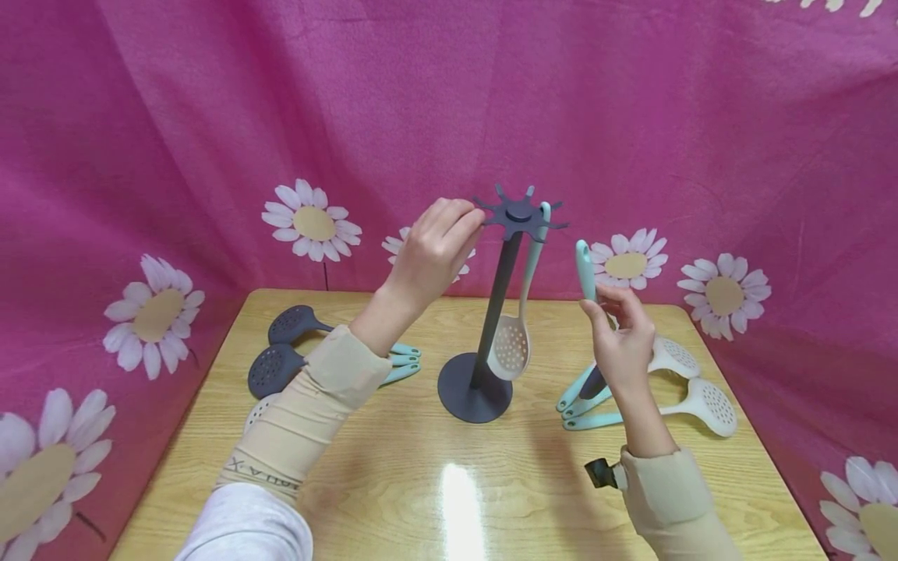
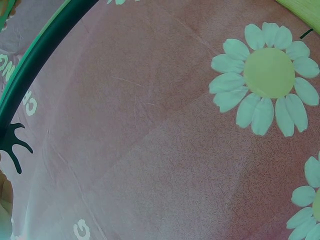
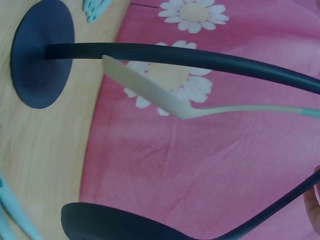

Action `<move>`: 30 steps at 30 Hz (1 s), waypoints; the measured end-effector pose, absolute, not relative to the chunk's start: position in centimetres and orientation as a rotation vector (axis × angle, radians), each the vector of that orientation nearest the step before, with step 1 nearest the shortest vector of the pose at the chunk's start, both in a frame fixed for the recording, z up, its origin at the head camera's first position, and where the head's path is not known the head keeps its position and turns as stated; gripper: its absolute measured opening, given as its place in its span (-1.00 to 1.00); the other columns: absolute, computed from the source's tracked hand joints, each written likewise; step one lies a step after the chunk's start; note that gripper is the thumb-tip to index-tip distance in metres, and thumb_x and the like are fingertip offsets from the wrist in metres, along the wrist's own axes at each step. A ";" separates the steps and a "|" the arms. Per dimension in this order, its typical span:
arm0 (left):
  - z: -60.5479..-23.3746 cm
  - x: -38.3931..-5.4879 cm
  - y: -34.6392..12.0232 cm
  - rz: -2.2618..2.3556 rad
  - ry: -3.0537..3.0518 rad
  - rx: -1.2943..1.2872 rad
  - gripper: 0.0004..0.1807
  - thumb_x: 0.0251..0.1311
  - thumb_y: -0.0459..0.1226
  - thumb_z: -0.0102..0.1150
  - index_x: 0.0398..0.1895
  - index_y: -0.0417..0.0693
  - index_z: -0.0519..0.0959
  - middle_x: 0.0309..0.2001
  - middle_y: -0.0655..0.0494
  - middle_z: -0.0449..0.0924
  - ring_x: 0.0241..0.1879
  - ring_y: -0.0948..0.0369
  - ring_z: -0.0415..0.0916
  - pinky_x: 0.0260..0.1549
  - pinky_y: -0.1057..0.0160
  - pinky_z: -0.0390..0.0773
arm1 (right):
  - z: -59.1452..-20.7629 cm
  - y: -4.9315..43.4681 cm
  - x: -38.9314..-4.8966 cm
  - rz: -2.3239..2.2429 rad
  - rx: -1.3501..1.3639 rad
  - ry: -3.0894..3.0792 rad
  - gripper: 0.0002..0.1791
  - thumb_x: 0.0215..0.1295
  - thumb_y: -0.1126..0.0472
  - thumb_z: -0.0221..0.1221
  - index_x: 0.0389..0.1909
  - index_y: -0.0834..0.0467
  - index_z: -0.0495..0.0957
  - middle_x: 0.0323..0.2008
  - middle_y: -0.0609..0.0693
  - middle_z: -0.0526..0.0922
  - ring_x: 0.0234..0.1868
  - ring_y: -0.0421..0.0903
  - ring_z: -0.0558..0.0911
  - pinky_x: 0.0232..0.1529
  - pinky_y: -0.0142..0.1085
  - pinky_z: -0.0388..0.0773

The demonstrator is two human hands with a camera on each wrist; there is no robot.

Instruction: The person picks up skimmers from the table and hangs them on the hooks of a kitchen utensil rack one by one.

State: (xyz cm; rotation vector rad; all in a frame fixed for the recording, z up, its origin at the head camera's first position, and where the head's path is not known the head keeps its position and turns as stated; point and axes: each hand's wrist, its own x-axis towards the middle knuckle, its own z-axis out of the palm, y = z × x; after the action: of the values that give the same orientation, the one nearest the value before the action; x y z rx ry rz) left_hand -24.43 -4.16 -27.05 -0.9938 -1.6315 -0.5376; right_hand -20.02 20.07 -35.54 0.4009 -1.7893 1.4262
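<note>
A dark utensil stand (image 1: 500, 304) with a round base and a star of hooks on top rises from the table. My left hand (image 1: 438, 245) grips a hook at the top's left side; in the left wrist view the post (image 2: 45, 55) crosses the upper left corner. On the right side of the stand hangs a white skimmer (image 1: 510, 347) by its mint handle. My right hand (image 1: 622, 335) pinches the mint handle of a dark-headed cooking utensil (image 3: 120, 222), held to the right of the stand, handle end up and head down.
Dark skimmers (image 1: 273, 370) and a white one (image 1: 258, 411) lie on the left of the wooden table (image 1: 393, 491), partly behind my left forearm. White skimmers (image 1: 715, 407) with mint handles (image 1: 592, 421) lie on the right. Behind hangs a pink flowered cloth (image 1: 421, 93).
</note>
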 end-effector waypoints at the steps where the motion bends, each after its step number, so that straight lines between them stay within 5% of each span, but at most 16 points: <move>1: -27.1 -24.4 -4.2 -0.539 -1.631 -0.994 -0.93 0.14 -0.44 0.13 -0.37 -0.34 0.55 -0.39 -0.09 0.51 -0.40 0.05 0.43 -0.35 0.25 0.51 | -35.1 19.8 -19.9 1.431 0.405 -1.787 -0.78 -0.02 0.62 0.18 -0.28 0.55 0.48 -0.38 -0.29 0.55 -0.34 -0.36 0.54 -0.22 -0.53 0.50; 30: -27.0 -24.5 -4.2 -0.543 -1.634 -1.003 -0.93 0.07 -0.47 0.19 -0.37 -0.34 0.55 -0.39 -0.11 0.50 -0.38 0.07 0.44 -0.31 0.24 0.52 | -33.3 18.2 -21.1 1.439 0.412 -1.828 -0.76 0.02 0.56 0.20 -0.23 0.51 0.51 -0.39 -0.33 0.55 -0.35 -0.36 0.53 -0.27 -0.52 0.48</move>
State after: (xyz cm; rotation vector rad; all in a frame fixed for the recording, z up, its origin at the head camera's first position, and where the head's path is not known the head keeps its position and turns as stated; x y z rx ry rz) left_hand -24.55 -4.23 -27.01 -1.0032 -1.6336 -0.5427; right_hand -21.10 18.20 -33.25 0.4123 -1.8284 1.4393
